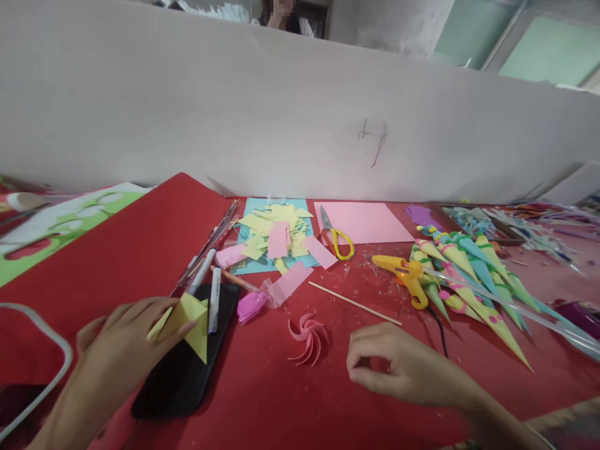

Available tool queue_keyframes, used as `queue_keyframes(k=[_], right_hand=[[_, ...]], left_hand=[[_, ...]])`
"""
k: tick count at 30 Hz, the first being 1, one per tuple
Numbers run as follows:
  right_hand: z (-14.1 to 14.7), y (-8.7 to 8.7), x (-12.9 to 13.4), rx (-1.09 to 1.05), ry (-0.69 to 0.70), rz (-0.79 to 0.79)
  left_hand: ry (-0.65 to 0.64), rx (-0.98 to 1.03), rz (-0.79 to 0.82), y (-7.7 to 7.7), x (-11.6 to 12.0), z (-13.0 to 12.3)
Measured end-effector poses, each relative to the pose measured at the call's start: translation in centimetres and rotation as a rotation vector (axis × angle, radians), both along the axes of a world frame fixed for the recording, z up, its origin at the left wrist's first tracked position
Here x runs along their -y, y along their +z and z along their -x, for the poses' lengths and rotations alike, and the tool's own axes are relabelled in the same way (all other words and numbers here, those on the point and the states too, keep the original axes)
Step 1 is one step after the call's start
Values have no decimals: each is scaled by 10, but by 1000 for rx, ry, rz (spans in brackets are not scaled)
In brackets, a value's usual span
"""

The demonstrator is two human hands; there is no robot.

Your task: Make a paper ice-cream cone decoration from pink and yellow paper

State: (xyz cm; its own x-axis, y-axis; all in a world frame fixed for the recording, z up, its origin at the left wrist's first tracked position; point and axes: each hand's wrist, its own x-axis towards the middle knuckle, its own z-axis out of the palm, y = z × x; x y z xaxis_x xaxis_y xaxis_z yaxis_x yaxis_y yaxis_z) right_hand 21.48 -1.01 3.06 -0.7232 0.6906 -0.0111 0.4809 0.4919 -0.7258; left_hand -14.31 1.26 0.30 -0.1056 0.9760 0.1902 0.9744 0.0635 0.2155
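Note:
My left hand [135, 340] holds folded yellow paper [193, 322] between thumb and fingers, above a black phone [180, 381]. Beside that paper, a white marker [214, 300] lies on the phone's upper edge. My right hand [389, 362] rests over the red table [281, 412], its fingers curled toward the thumb with a gap between them and nothing visible inside. Between the two hands sits a pink swirl-shaped paper piece [309, 339]. A thin wooden stick [355, 302] lies just above my right hand.
Yellow paper pieces [276, 225] lie on a blue sheet [253, 265]. Scissors [344, 245] overlap a pink sheet [370, 222]. A yellow glue gun [403, 272] and several decorated paper cones [482, 300] are at right. A white cable [63, 344] curves at left; a white partition [281, 106] stands behind.

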Motion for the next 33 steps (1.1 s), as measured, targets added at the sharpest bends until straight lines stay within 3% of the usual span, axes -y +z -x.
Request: queue_keyframes(k=[2, 4, 8, 11, 14, 20, 23, 27, 33], right_hand=[[3, -4, -3, 11, 22, -47], [9, -6, -6, 20, 64, -110], [28, -7, -11, 25, 101, -319], [39, -6, -12, -110, 23, -419], [43, -1, -13, -262, -48, -378], [45, 6, -13, 15, 60, -193], [45, 2, -13, 97, 77, -168], [45, 0, -13, 147, 91, -174], [44, 0, -14, 55, 117, -217]], left_hand=[[-1, 50, 26, 9, 3, -7], [-41, 245, 39, 17, 6, -17], [-331, 585, 101, 24, 9, -49], [-466, 547, -2, 25, 8, -75], [-660, 492, -4, 25, 6, -93], [-849, 397, 45, 28, 7, -114], [-946, 261, -16, 28, 9, -122], [-1028, 104, -127, 29, 10, -127], [-1029, 109, -144, 34, 9, -128]])
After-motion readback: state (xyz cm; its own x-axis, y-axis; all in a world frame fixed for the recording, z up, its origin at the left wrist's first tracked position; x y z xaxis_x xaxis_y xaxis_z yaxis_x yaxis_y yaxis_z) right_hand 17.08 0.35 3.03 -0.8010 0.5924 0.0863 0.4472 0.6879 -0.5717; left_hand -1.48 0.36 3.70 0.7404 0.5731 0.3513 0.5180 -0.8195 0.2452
